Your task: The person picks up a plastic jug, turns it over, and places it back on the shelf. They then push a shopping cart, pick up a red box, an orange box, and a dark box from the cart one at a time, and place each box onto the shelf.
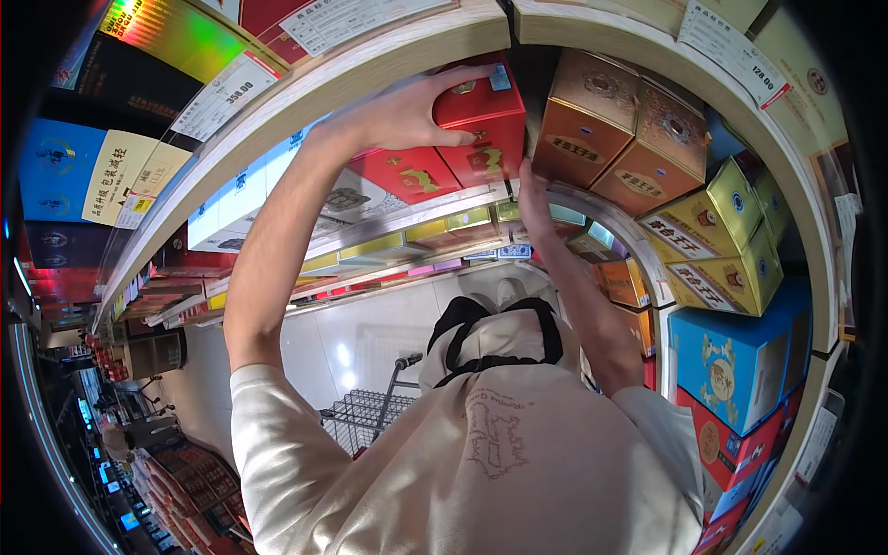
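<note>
My left hand reaches up to a shelf and grips a red box. Its fingers lie along the top and the thumb presses the front, which carries a gold-green emblem. My right hand rises beside the lower right corner of that box, at the gap before two brown boxes. Its fingers look stretched out and are partly hidden, so contact with the red box is hard to tell. Another red box stands just left, under my left wrist.
White boxes stand farther left on the shelf. Gold boxes and a blue box are stacked at right. Price labels line the upper shelf edge. A wire shopping cart stands on the tiled floor at my left.
</note>
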{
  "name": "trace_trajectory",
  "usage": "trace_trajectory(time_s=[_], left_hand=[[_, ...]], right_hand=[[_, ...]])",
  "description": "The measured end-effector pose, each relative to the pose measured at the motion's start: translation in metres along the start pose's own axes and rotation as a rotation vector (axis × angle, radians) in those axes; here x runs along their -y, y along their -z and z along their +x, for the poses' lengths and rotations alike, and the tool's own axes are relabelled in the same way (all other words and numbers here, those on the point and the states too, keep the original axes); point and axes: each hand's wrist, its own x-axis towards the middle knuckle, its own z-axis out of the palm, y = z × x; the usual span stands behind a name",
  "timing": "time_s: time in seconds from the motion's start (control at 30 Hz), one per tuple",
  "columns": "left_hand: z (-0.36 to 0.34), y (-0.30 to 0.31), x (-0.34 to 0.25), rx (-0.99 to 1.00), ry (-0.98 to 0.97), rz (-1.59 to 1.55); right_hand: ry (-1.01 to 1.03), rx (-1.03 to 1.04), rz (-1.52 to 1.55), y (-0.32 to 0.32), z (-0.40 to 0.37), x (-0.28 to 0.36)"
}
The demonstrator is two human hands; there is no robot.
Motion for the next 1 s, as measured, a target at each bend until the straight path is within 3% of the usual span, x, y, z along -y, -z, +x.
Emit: trace_trajectory(time_s=[0.23,0.3,0.43,0.5,0.6,1.0], left_hand=[[-0.001,-0.009,0.006,0.008,0.01,0.251],[-0.002,-0.013,0.016,-0.069,-0.113,0.29],[-0.004,-0.02,0.02,-0.087,-0.147,0.307],[-0.009,-0.025,0.015,-0.057,-0.044,0.308],[-0.019,-0.03,0.003,-0.125,-0.041,0.381],[-0.032,-0.053,0.007,-0.365,-0.044,0.538]], right_hand=[[0.094,0.033,0.06,-0.002,-0.014,0.003],[0.167,-0.027,0.095,-0.005,-0.02,0.002],[0.311,-0.079,0.033,-0.011,-0.013,-0.009],[0.394,0.05,-0.002,-0.007,-0.009,-0.01],[0.505,0.153,0.013,-0.003,-0.012,-0.007],[0.587,0.152,-0.14,0.006,-0.011,0.0]])
